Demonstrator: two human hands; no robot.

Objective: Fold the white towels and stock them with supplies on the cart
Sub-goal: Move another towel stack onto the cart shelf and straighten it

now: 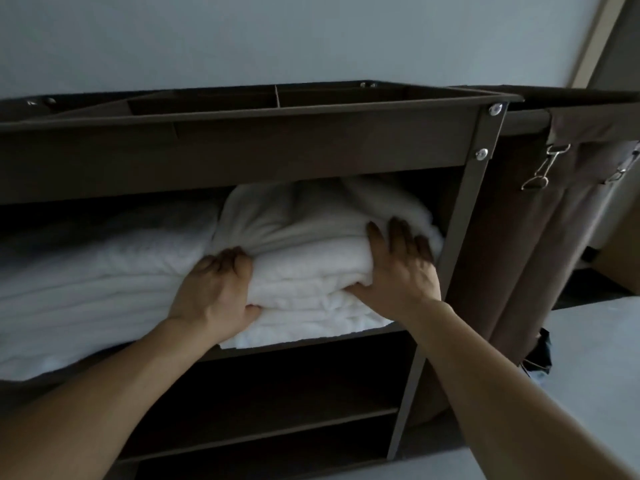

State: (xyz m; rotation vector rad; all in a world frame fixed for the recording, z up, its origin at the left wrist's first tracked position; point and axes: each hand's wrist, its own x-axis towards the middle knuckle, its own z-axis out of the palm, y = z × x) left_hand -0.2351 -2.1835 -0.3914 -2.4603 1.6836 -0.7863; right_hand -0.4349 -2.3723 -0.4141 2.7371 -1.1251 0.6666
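Towels going in now: the folded towel [311, 282] sits at the right end of the upper shelf [277, 351] of the dark cart [242, 147], wedged between a neighbouring white stack [97, 278] on its left and the cart's upright post [464, 216] on its right. The left hand [213, 292] grips the bundle's left front corner, fingers curled over the top layers and thumb tucked underneath. The right hand [398, 271] lies spread over the top right corner, fingers fairly straight and thumb reaching into a crease at the front, pressing rather than clutching. The cloth looks thick, soft and floppy. It bulges round the hands, and the layers at the front edge sag and fan apart, so it will likely give wherever it is squeezed and lose its fold if lifted by a single layer. It is probably light for its bulk, not fragile and not slippery; terry tends to drag against its neighbour, so sliding it deeper may ruck the lower layers. The best hold, by this view, is at both front corners with thumbs under the whole pile and fingers on top, keeping every layer together. The back of the bundle humps up toward the shelf's ceiling, and how far in it reaches cannot be seen.
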